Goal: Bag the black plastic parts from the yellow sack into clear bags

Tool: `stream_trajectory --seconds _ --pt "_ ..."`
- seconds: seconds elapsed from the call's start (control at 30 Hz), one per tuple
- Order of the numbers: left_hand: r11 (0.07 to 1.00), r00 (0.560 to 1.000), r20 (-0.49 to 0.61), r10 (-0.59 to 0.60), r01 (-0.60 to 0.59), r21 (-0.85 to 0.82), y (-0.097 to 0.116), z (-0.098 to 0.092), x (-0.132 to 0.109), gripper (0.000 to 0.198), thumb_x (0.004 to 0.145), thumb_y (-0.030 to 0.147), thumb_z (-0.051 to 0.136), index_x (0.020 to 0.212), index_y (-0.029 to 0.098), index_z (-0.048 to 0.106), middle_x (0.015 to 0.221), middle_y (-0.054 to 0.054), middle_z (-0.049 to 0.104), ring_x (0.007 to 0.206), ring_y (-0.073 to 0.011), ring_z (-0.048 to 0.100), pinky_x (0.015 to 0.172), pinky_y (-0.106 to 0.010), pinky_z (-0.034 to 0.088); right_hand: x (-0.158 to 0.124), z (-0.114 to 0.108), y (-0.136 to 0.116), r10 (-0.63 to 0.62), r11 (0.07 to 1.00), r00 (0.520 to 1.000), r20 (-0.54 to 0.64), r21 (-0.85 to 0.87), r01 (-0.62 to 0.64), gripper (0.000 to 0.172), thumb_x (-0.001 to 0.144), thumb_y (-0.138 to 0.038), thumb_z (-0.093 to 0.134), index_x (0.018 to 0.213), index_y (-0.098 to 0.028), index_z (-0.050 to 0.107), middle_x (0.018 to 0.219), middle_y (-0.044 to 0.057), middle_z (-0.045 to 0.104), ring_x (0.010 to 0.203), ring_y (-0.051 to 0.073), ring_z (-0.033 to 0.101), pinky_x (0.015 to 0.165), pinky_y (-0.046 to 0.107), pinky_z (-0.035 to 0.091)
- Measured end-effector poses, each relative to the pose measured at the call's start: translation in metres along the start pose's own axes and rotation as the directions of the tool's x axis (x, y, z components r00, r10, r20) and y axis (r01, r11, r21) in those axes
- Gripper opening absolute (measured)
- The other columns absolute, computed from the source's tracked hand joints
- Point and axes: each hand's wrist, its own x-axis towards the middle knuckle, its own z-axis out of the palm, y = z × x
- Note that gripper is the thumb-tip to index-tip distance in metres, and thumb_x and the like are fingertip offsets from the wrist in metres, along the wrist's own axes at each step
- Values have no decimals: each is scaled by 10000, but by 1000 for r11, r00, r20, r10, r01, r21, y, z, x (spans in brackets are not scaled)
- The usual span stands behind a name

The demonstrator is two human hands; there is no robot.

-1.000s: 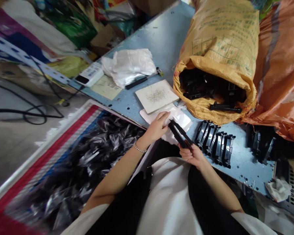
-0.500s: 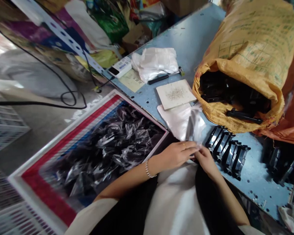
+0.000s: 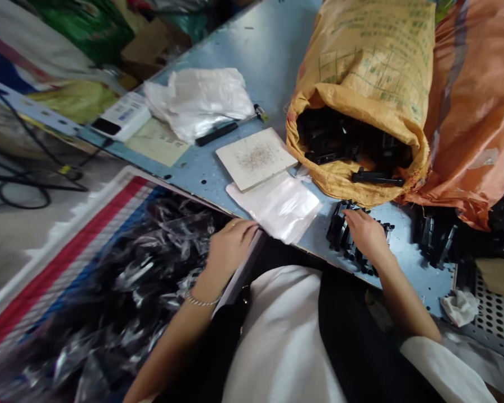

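Observation:
My left hand (image 3: pixel 231 246) is over the near-right rim of the crate, fingers loosely stretched and nothing visible in them. Beneath and beside it, the crate holds a heap of black parts in clear plastic bags (image 3: pixel 143 274). On the blue table, my right hand (image 3: pixel 366 234) reaches into a row of black plastic parts (image 3: pixel 338 226). Its fingertips are closed at the upper end of one part, and the hand covers much of the row. Between the hands lies a stack of clear plastic bags (image 3: pixel 281 207), partly under a pale square board (image 3: pixel 256 158) with small specks on it.
A yellow woven sack (image 3: pixel 361 56) lies with its mouth towards me, full of black parts. Beside it is an orange sack (image 3: pixel 479 112). Further left are another pile of bags (image 3: pixel 210 95), a black-handled tool (image 3: pixel 216 134) and a white power strip (image 3: pixel 124 116). The crate (image 3: pixel 67 235) stands at the left.
My hands were together at a clear bag with a dark part in it. They have parted: the left moved to the crate rim, the right to the row of black parts. The view shifted right.

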Motion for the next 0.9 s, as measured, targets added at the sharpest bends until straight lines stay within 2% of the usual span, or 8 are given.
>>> stream_trajectory --seconds 0.13,0.3,0.37,0.43,0.6,0.7,0.8,0.9 --pt "990 990 -30 139 -139 11 49 31 37 246 949 259 517 1073 149 698 1144 -146 669 1036 -277 609 963 -420 504 32 4 1 -190 934 980 66 -297 201 421 939 -97 443 1283 -219 651 1402 170 537 1125 338 529 853 439 469" --pt "992 992 18 123 -122 -39 45 45 66 167 924 160 538 811 167 661 940 -102 638 945 -247 594 890 -391 518 57 -10 28 -447 869 865 227 -118 480 354 950 -108 452 1200 -191 687 1275 126 648 1064 271 569 916 418 477" --pt "989 992 -7 124 -124 -83 43 45 68 72 893 233 627 876 166 648 986 -94 617 962 -240 590 902 -386 516 53 -22 37 -458 883 869 189 -13 468 332 960 -161 465 1216 -187 677 1183 118 682 1047 259 601 917 401 494" --pt "984 989 0 147 -147 -99 46 46 69 183 853 308 693 941 157 640 1052 -114 602 1003 -263 580 922 -412 503 43 -33 42 -404 914 907 119 90 396 314 965 -246 496 1216 -194 677 1148 118 689 1038 263 629 908 403 509" --pt "960 980 148 130 -87 -267 50 55 84 156 907 181 535 822 163 664 924 -99 660 911 -232 621 879 -375 496 14 -32 40 -136 890 991 3 439 121 317 905 -417 605 1130 -228 725 1055 86 730 992 265 671 898 400 523" --pt "876 981 193 30 68 -478 41 50 96 91 811 234 654 739 179 666 795 -33 668 750 -172 607 736 -299 487 -6 -11 27 36 700 995 93 708 -91 327 818 -461 689 1038 -229 758 993 57 747 895 244 683 825 374 539" --pt "769 946 309 -99 270 -580 33 40 104 239 730 367 737 631 175 633 595 15 577 579 -128 510 575 -263 400 -25 13 8 78 323 948 309 891 -318 312 741 -485 751 875 -204 761 769 24 713 666 175 640 635 294 517" --pt "652 886 454 -93 399 -645 30 31 106 194 727 352 707 690 164 682 587 10 600 554 -124 513 559 -262 397 -36 36 -14 61 -14 880 472 881 -472 342 707 -515 766 669 -186 682 580 7 613 488 122 525 471 239 414"
